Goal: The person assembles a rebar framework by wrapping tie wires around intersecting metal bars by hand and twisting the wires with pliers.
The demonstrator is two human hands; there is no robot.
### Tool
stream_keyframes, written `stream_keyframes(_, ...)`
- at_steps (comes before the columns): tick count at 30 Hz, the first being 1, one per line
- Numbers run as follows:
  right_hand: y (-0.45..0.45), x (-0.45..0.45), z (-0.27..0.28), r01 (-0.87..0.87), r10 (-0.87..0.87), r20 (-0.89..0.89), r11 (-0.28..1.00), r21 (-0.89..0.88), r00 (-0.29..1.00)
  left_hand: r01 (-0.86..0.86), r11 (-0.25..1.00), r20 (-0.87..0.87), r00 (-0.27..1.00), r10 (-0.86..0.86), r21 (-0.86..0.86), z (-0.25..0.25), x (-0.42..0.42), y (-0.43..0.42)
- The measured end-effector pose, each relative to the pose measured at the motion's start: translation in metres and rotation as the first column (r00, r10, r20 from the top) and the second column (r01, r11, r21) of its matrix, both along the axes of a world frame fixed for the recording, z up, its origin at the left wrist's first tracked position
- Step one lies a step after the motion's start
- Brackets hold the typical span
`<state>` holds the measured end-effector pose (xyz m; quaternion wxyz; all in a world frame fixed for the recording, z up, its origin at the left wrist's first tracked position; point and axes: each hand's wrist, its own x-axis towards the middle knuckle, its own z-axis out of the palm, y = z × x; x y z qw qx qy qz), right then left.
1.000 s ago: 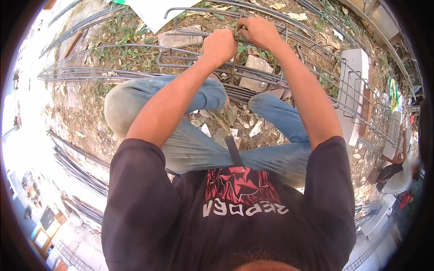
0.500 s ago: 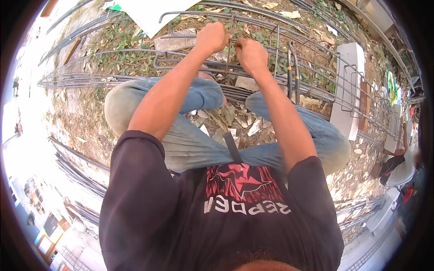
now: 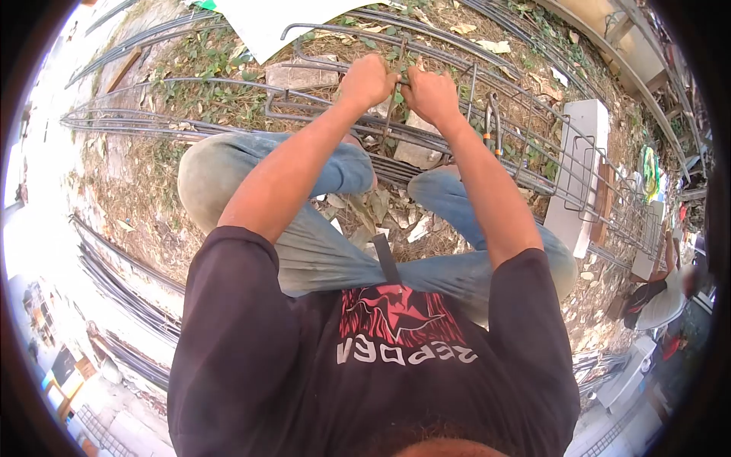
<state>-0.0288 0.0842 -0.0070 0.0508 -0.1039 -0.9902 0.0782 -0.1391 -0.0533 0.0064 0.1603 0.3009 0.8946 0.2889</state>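
Both hands meet at a rusty stirrup (image 3: 393,107) that crosses the long steel bars of a rebar cage (image 3: 525,126). My left hand (image 3: 368,81) is closed in a pinch on the stirrup's left side. Close by on the right, my right hand (image 3: 431,94) is also closed, its fingertips together near the same bar. What the fingers hold is too small or hidden to make out. To the right of my right hand, a hand tool with black and orange handles (image 3: 488,137) leans upright among the bars.
The cage runs right across a pale block (image 3: 585,145). A flat stone (image 3: 419,143) lies beneath it, and a white sheet (image 3: 282,23) lies beyond. Loose rebar (image 3: 145,126) extends left over leaf-strewn ground. Another person (image 3: 661,301) is at the far right.
My view has shifted slightly, so the hands and cage appear a little lower. My hands have drawn closer together at the stirrup, the right one turning with its knuckles higher.
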Motion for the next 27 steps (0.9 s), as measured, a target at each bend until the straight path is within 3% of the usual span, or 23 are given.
stream_keyframes(3, -0.005, 0.005, 0.001, -0.006, 0.006, -0.026, 1.000, 0.019, 1.000, 0.198, 0.977, 0.115, 0.972, -0.206, 0.074, -0.005, -0.017, -0.007)
stream_keyframes(6, -0.004, 0.005, 0.003, -0.001, 0.001, -0.019, 1.000, -0.023, 1.000, 0.323, 0.945, -0.005, 0.946, -0.323, 0.053, -0.009, -0.025, -0.012)
stream_keyframes(9, -0.001, 0.002, 0.003, 0.031, -0.033, -0.026, 0.996, -0.088, 0.999, 0.363, 0.929, -0.217, 0.903, -0.371, -0.077, 0.001, -0.016, -0.015)
stream_keyframes(11, 0.002, 0.000, -0.004, 0.040, -0.056, -0.102, 0.988, -0.147, 0.993, 0.379, 0.926, -0.334, 0.873, -0.355, 0.006, -0.002, -0.016, -0.018)
stream_keyframes(15, -0.001, 0.003, 0.004, 0.094, -0.091, 0.027, 0.976, -0.198, 0.996, 0.451, 0.891, -0.419, 0.820, -0.390, 0.052, -0.016, -0.023, -0.018)
stream_keyframes(18, -0.001, -0.001, 0.005, 0.135, -0.132, 0.026, 0.964, -0.228, 0.991, 0.367, 0.927, -0.093, 0.928, -0.360, 0.073, -0.008, -0.024, -0.020)
stream_keyframes(24, -0.001, 0.002, 0.024, 0.118, -0.086, 0.137, 0.963, -0.241, 0.987, 0.333, 0.936, -0.055, 0.943, -0.328, 0.112, -0.011, -0.020, -0.022)
stream_keyframes(27, 0.028, -0.002, 0.013, 0.081, 0.030, 0.207, 0.860, -0.504, 0.978, 0.352, 0.932, -0.096, 0.934, -0.343, 0.090, -0.010, -0.019, -0.024)
